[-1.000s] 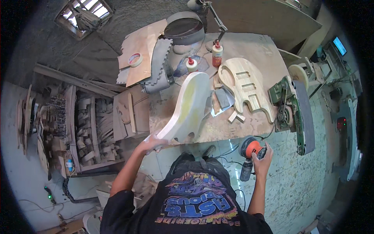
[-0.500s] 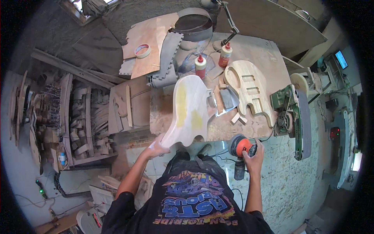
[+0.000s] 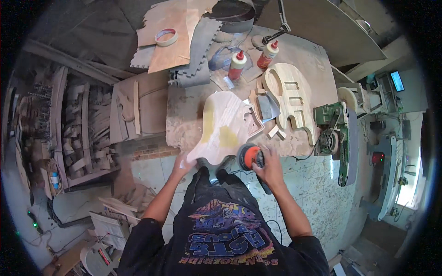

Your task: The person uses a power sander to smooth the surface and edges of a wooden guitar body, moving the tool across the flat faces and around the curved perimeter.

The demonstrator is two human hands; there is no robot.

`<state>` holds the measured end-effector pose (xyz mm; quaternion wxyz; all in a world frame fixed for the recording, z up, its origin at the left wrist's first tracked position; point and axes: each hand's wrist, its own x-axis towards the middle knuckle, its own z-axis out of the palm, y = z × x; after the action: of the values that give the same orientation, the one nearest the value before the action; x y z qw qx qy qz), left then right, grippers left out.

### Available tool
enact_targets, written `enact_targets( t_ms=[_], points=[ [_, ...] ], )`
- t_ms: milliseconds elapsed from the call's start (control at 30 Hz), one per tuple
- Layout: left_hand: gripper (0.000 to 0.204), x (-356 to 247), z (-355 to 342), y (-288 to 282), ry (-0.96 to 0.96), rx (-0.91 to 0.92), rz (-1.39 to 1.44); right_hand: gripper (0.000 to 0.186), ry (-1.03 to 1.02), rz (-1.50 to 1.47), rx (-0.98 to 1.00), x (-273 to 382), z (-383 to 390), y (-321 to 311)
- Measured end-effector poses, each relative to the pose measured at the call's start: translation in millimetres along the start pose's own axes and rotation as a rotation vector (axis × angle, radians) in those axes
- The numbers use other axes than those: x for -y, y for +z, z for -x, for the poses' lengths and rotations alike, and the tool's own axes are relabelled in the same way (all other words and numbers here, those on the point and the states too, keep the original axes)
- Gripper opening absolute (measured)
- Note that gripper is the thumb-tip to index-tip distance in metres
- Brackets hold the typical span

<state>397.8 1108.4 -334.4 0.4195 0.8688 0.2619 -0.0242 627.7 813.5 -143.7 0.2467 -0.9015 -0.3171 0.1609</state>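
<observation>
A pale wooden guitar body [image 3: 223, 108] with yellow patches lies at the table's front edge, its near end jutting past it. My left hand [image 3: 183, 162] is closed around the horn at its near left. In my right hand [image 3: 269, 166] is an orange and black orbital sander [image 3: 251, 155], its round dark pad turned toward the body's near right edge. Whether pad and wood touch, I cannot tell. A cut cavity shows on the body's right side. Further right lies a second, lighter guitar body [image 3: 299, 99] with several routed pockets.
Two red-capped glue bottles [image 3: 237, 66] stand behind the bodies. Small wood offcuts [image 3: 276, 133] and a grey sanding block [image 3: 265, 106] lie between them. A green belt sander [image 3: 329, 133] stands at the table's right. Tape [image 3: 166, 37] rests on boards at back left. Wood scraps [image 3: 76, 149] fill the left rack.
The sander has moved left, up close to the guitar body. That body has tipped and turned, so its side cavity now shows. My view has shifted slightly.
</observation>
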Motion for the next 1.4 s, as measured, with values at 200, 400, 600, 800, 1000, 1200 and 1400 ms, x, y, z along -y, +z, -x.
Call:
enact_targets(
  t_ms=[200,400,600,800,1000,1200,1400],
  points=[
    [0.049,27,-22,0,0.044,-0.207,-0.373,0.076,-0.011,0.152,0.151,21,-24,46],
    [0.077,11,-44,-1,0.061,-0.121,-0.242,0.080,-0.093,0.225,0.104,44,-37,68],
    [0.132,-54,-83,-7,0.057,0.073,-0.293,0.075,-0.107,0.288,0.045,61,-78,84],
    [0.151,-52,-100,-16,0.037,0.165,-0.263,0.082,-0.064,0.341,0.053,73,-135,89],
    [0.156,-44,-103,-18,0.047,0.183,-0.212,0.078,-0.034,0.390,0.073,75,-117,95],
    [0.155,-43,-106,-14,0.057,0.165,-0.219,0.078,-0.031,0.300,0.030,84,-144,86],
    [0.154,-48,-103,-18,0.029,0.196,-0.248,0.081,-0.106,0.377,-0.004,79,-123,104]
  ],
)
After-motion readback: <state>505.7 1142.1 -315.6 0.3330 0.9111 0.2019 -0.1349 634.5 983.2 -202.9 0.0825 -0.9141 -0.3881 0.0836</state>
